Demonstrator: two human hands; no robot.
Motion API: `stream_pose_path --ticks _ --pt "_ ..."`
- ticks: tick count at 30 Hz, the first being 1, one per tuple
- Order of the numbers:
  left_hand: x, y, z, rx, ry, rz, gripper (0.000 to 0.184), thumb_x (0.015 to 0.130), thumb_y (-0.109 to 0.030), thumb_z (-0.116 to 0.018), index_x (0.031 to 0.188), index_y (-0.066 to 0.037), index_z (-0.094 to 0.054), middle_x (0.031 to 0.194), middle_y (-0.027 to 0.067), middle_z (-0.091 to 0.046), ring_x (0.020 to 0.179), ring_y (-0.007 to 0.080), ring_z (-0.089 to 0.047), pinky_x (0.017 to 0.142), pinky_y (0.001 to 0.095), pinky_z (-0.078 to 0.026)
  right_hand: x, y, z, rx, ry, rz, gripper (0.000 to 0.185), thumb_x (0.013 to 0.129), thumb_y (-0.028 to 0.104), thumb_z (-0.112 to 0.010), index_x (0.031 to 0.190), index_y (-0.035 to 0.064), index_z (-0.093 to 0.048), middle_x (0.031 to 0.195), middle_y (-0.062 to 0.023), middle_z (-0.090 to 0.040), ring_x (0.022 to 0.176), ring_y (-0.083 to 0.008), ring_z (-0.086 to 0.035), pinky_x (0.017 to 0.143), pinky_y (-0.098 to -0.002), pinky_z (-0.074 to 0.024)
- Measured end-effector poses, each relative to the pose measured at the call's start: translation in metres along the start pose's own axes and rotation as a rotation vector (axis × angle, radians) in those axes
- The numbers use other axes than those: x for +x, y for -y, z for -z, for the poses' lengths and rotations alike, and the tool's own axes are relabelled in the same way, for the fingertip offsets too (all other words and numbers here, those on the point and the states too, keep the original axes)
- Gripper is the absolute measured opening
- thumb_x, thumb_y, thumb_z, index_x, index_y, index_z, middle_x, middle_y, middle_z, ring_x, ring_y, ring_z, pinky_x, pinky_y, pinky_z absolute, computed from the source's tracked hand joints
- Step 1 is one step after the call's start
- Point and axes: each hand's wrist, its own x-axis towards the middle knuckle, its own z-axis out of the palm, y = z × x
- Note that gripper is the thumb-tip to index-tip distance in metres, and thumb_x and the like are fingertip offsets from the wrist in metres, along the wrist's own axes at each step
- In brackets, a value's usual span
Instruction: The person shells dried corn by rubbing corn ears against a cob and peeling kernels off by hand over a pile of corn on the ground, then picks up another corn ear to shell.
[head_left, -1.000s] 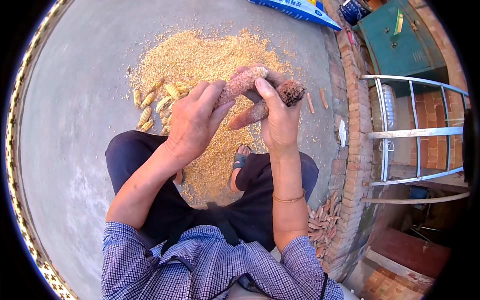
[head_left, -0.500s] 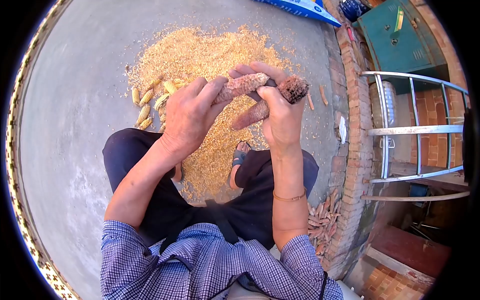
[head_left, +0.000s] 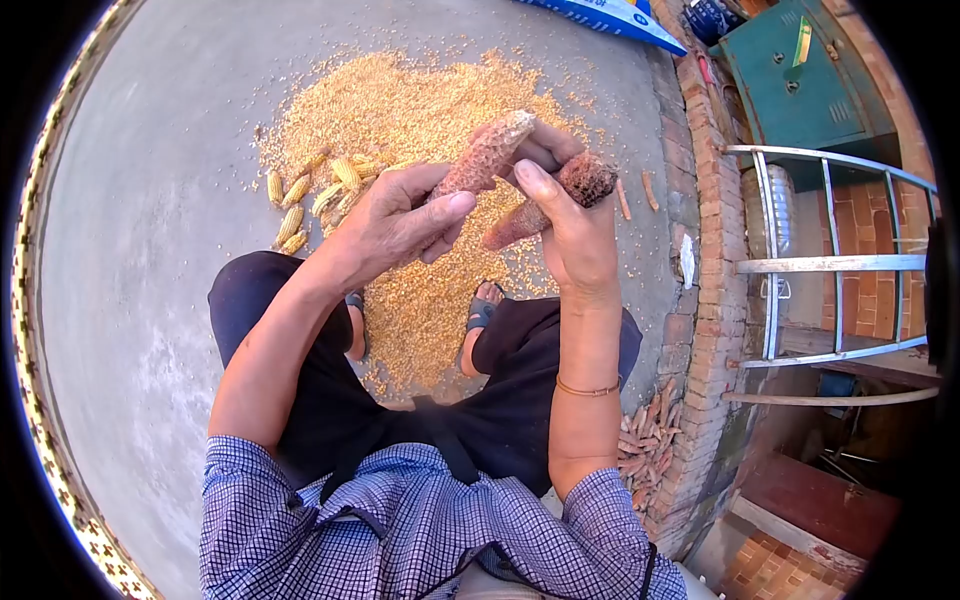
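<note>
My left hand (head_left: 400,220) holds the lower end of a pinkish, stripped corn cob (head_left: 486,155), its thumb stretched along the near side. The cob's pale tip points up and right, close to the fingers of my right hand (head_left: 570,220). In my right hand lies a second, darker cob (head_left: 520,222) with a rough brown end (head_left: 588,180), held under the thumb. Loose yellow kernels (head_left: 400,115) are spread on the ground beyond and beneath both hands. Several ears with kernels still on them (head_left: 292,225) lie left of my left hand.
Stripped cobs (head_left: 650,440) are heaped at the lower right beside a low brick edging (head_left: 715,300). Beyond it stand a metal rack (head_left: 830,265) and a green cabinet (head_left: 795,85). A blue bag (head_left: 610,22) lies at the top. My sandalled feet (head_left: 483,310) rest by the kernels.
The cob in my left hand has tilted more upright, and that hand's fingers have shifted lower around it. The darker cob in my right hand has moved slightly right.
</note>
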Motion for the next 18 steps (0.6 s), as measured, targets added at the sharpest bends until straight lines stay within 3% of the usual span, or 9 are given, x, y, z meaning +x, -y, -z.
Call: stream_pose_path --ticks 1,4,7,12,14,18 --pt "0.001 0.004 0.000 -0.090 0.032 -0.001 0.050 0.099 -0.042 -0.051 0.120 0.002 -0.057 0.067 -0.0002 -0.048 0.057 0.0073 -0.045 0.050 0.0243 -0.037 -0.001 0.002 0.000 -0.024 0.030 -0.040 0.038 0.089 0.003 -0.059 0.125 -0.0051 -0.053 0.114 -0.0171 -0.064 0.104 -0.0258 -0.065 0.084 -0.0344 -0.0580" --pt "0.002 0.014 -0.002 -0.340 0.107 0.027 0.051 0.100 -0.044 -0.047 0.121 0.002 -0.055 0.067 0.0018 -0.047 0.054 0.0103 -0.047 0.048 0.0248 -0.038 -0.002 -0.002 0.002 -0.052 -0.017 -0.072 0.040 0.090 0.008 -0.062 0.128 -0.0023 -0.053 0.108 -0.0112 -0.065 0.094 -0.0178 -0.064 0.079 -0.0272 -0.0560" --pt "-0.002 0.009 -0.006 -0.512 0.122 0.088 0.050 0.101 -0.044 -0.045 0.116 0.002 -0.055 0.067 0.0046 -0.049 0.052 0.0139 -0.050 0.047 0.0256 -0.040 0.002 -0.008 0.003 -0.066 -0.005 0.063 0.042 0.088 0.015 -0.068 0.125 -0.0018 -0.056 0.100 -0.0088 -0.069 0.083 -0.0122 -0.065 0.048 -0.0206 -0.0521" --pt "-0.001 0.013 -0.008 -0.578 0.082 0.135 0.050 0.103 -0.045 -0.037 0.108 0.002 -0.053 0.068 0.0105 -0.053 0.053 0.0213 -0.055 0.046 0.0296 -0.045 0.003 -0.011 0.006 0.082 0.020 0.012 0.028 0.086 0.012 -0.070 0.109 -0.0029 -0.062 0.093 -0.0067 -0.067 0.075 -0.0087 -0.058 0.061 -0.0211 -0.0441" --pt "0.001 0.019 -0.006 -0.614 0.137 0.136 0.049 0.104 -0.043 -0.036 0.108 0.002 -0.054 0.072 0.0131 -0.056 0.057 0.0250 -0.059 0.049 0.0314 -0.048 0.003 -0.009 0.005 0.087 -0.003 0.002 0.027 0.085 0.011 -0.071 0.107 -0.0025 -0.062 0.092 -0.0076 -0.067 0.073 -0.0093 -0.059 0.060 -0.0214 -0.0446" --pt "0.002 0.020 -0.009 -0.552 0.075 0.185 0.049 0.103 -0.042 -0.037 0.113 0.003 -0.055 0.075 0.0127 -0.059 0.063 0.0244 -0.062 0.055 0.0328 -0.051 0.003 -0.012 0.009 0.096 -0.146 -0.027 0.029 0.084 0.010 -0.074 0.107 -0.0025 -0.061 0.090 -0.0095 -0.068 0.069 -0.0113 -0.061 0.057 -0.0224 -0.0449"
